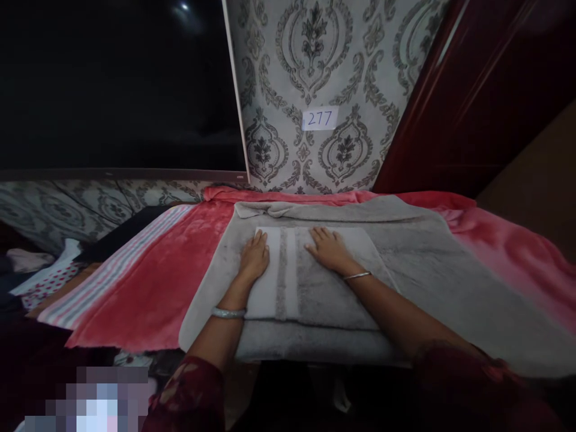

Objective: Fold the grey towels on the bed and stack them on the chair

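Note:
A grey towel (333, 300) with pale stripes lies flat, folded into a rectangle, on a larger grey blanket (432, 264). My left hand (255, 257) rests on the towel's far left edge, fingers stretched forward. Palm down, my right hand (330, 249) presses on the towel's far middle part with its fingers spread. Neither hand grips anything. Beyond the towel, the blanket is bunched into a long fold near the wall.
A red blanket (157, 276) spreads under the grey one, with a striped cloth (121, 258) along its left. Behind stand a large black screen (117, 90), patterned wallpaper with a paper label (320, 118) reading 277, and a dark red glossy panel (454, 96). Spotted cloth (49, 282) lies far left.

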Demonstrator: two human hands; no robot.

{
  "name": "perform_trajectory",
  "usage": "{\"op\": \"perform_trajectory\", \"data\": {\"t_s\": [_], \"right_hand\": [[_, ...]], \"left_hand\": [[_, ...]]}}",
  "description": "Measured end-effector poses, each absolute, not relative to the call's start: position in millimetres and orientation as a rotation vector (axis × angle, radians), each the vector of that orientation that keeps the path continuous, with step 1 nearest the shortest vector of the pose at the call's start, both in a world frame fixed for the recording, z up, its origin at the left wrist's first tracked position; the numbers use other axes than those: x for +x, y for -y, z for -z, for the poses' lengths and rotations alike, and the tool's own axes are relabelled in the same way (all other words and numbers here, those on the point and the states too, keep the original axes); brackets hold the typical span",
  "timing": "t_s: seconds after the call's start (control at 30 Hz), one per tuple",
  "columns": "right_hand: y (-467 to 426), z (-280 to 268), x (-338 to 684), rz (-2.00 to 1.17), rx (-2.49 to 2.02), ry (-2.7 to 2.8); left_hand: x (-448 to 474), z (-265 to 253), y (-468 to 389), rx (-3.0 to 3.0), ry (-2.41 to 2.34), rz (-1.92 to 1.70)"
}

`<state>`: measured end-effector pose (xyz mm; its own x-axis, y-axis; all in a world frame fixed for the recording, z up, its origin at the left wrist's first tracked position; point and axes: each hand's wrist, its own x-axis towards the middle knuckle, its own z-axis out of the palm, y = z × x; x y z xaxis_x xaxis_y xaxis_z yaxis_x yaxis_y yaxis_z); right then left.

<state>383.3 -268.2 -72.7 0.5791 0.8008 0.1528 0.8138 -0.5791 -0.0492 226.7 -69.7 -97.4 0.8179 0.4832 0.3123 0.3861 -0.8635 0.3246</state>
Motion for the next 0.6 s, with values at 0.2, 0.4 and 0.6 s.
{"op": "perform_trajectory", "data": {"t_s": [0.2, 0.4, 0.6], "right_hand": [[352, 80, 400, 0.055, -2.856, 1.159], [411, 75, 386, 0.008, -2.933, 1.003], [359, 56, 306, 0.147, -2.656, 1.383]], "left_hand": [[227, 84, 80, 2.8, -0.722, -0.487], [214, 65, 93, 2.8, -0.799, -0.334], [163, 61, 141, 2.923, -0.724, -0.369]]}}
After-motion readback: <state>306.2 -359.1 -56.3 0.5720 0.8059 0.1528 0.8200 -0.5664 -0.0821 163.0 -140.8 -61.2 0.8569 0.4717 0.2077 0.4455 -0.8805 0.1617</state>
